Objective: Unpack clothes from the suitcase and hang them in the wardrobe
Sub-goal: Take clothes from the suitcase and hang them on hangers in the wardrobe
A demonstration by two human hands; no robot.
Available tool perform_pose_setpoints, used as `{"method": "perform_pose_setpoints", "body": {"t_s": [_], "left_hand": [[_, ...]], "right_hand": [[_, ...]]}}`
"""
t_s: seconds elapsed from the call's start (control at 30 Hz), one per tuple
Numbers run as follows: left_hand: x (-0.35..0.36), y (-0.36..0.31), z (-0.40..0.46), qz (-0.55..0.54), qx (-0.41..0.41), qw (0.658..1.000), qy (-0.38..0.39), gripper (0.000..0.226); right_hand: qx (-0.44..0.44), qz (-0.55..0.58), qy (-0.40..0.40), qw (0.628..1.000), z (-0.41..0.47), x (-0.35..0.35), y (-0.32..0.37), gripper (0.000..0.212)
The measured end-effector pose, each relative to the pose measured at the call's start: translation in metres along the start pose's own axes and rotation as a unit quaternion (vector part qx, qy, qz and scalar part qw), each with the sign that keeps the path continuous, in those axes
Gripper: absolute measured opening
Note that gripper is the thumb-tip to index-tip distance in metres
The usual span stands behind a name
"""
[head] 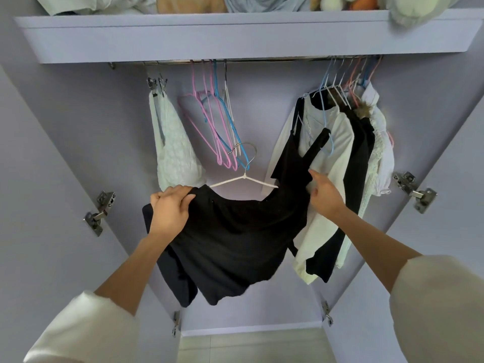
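A black strappy garment [235, 231] hangs in front of the open wardrobe, draped over a white hanger [243, 179] with a metal hook. My left hand [170, 210] grips the garment's left shoulder together with that end of the hanger. My right hand [324, 192] holds the garment's right side near its wide black strap, which reaches up to the right. The hanger's hook is below the metal rail [262, 60] and not on it. The suitcase is out of view.
Empty pink, blue and white hangers [217, 121] hang mid-rail. A white lace garment [172, 148] is clipped at the left. White and black clothes [348, 158] crowd the right end. A shelf [235, 35] holds bedding and soft toys. Both doors stand open with hinges [99, 213] showing.
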State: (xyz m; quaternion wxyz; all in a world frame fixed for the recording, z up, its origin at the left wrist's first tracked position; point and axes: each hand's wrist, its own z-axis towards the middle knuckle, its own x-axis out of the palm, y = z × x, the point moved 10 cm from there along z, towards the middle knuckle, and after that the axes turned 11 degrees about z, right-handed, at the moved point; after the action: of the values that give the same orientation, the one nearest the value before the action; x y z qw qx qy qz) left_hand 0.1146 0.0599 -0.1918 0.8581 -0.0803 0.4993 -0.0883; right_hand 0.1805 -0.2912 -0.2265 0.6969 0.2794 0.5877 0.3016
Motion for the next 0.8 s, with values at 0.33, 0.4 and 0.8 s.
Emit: {"method": "perform_pose_setpoints", "body": {"t_s": [0.33,0.4,0.8], "left_hand": [[-0.026,0.017,-0.001,0.021,-0.058,0.996,-0.066,0.017],[-0.024,0.026,-0.001,0.022,-0.097,0.994,-0.056,0.021],[-0.015,0.022,0.006,-0.068,-0.105,0.992,-0.027,0.023]], "right_hand": [[0.076,0.008,-0.005,0.997,0.003,0.009,-0.018,0.018],[0.077,0.031,-0.063,0.995,0.000,-0.009,-0.019,0.016],[0.017,0.017,-0.070,0.997,-0.009,-0.018,0.006,0.041]]}}
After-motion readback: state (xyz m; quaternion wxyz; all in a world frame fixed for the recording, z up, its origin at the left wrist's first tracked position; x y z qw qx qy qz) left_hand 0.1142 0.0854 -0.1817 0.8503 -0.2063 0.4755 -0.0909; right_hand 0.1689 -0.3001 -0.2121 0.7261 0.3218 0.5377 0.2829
